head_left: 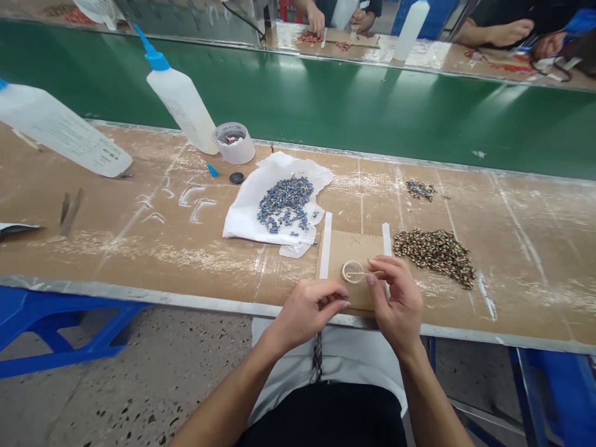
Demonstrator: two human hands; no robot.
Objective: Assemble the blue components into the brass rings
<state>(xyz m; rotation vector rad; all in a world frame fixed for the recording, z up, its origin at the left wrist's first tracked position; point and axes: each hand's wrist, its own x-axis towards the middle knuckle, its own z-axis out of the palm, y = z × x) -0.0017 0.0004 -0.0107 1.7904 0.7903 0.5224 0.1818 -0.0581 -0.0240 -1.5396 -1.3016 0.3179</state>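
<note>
My right hand (395, 298) pinches a thin, pale stick (361, 273), whose tip reaches into a small round clear dish (344, 278). The dish rests on a cardboard piece (349, 248) at the front of the table. Left of it, the thumb and fingers of my left hand (311, 310) are pressed together; anything between them is too small to make out. Beyond that hand, small blue-and-yellow pieces (286, 198) lie heaped on a white paper sheet (242, 217). A pile of dark and gold pieces (435, 251) is right of my right hand.
White strips (326, 245) edge the cardboard. A small blue-toned heap (419, 190) lies farther right. Two bottles (181, 105) and a tape roll (235, 149) stand back left. Behind the green belt (326, 105), other people's hands (316, 23) work over red pieces.
</note>
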